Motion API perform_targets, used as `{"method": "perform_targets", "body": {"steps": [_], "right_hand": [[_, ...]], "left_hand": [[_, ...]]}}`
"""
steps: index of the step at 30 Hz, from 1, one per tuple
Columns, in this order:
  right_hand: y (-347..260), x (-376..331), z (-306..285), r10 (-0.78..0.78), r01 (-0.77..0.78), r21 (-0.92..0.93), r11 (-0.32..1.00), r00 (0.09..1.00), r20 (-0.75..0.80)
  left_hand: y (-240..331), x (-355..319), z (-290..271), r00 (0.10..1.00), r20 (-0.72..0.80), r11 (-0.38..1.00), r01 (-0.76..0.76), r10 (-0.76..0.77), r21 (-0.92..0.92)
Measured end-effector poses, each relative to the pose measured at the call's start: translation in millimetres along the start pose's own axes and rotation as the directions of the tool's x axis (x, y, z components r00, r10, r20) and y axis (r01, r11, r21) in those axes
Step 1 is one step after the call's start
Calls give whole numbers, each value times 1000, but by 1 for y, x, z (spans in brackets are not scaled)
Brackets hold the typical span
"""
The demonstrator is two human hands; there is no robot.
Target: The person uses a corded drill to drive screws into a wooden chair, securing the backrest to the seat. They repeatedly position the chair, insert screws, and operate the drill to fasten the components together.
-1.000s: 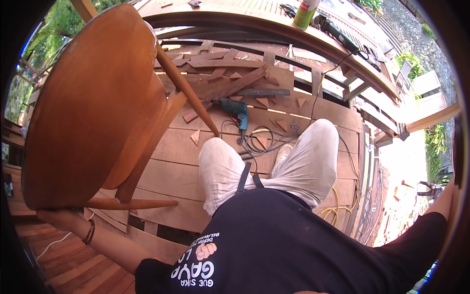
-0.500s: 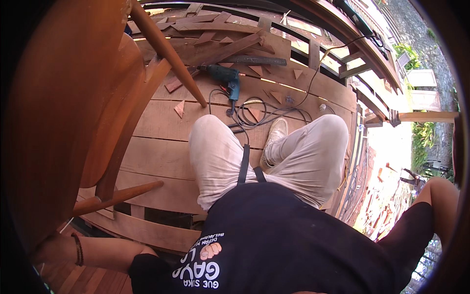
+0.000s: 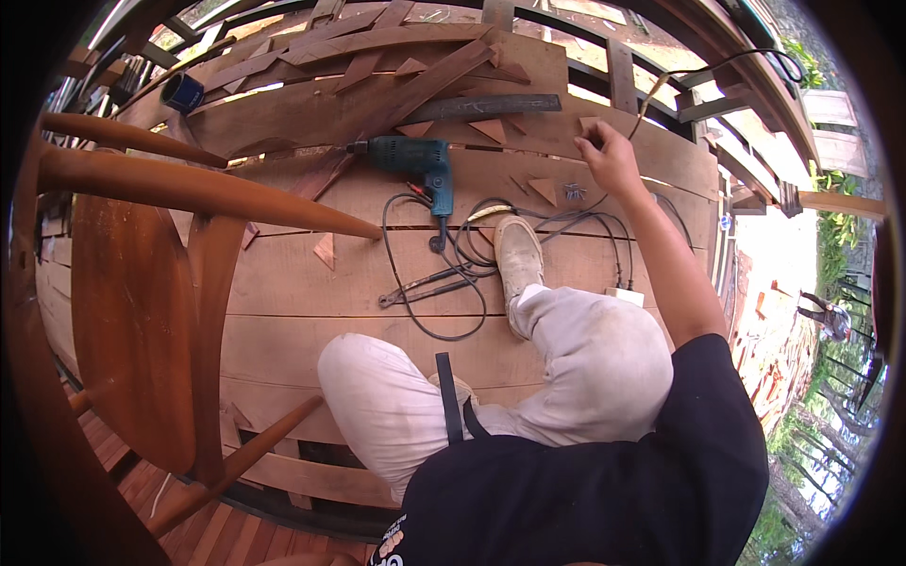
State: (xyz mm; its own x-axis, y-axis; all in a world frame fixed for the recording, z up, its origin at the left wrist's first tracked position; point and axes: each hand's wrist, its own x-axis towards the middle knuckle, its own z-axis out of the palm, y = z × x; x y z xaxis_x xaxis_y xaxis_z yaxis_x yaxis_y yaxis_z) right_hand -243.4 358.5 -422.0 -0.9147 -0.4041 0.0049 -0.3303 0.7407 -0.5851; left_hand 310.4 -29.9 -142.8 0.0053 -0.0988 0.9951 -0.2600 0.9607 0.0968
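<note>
Right grip (image 3: pixel 613 162) was held half curled above the plank floor (image 3: pixel 283 283), fingers bent in close to the thumb; whether anything small was pinched in there couldn't be told. Left grip was out of view, so its state couldn't be told either. Some little metal fasteners (image 3: pixel 574 191) were clumped near the right one, a bit left and nearer, with a triangular offcut (image 3: pixel 542 191) just beside them. Farther left, a teal drill (image 3: pixel 432 170) was laid flat, pretty much, and at the left a tipped wooden chair (image 3: pixel 132 330) was seen, legs pointed right.
</note>
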Motion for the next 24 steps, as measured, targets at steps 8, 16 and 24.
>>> {"method": "perform_targets", "body": {"steps": [8, 16, 24], "right_hand": [[175, -41, 118, 189, -176, -126, 976, 978, 92], [205, -40, 106, 188, -182, -125, 975, 982, 36], [209, -25, 125, 136, -105, -296, 950, 987, 87]], "left_hand": [[137, -185, 144, 442, 881, 750, 637, -166, -178], [168, -343, 176, -386, 896, 443, 779, -218, 444], [158, -361, 191, -475, 861, 481, 720, -184, 500]]}}
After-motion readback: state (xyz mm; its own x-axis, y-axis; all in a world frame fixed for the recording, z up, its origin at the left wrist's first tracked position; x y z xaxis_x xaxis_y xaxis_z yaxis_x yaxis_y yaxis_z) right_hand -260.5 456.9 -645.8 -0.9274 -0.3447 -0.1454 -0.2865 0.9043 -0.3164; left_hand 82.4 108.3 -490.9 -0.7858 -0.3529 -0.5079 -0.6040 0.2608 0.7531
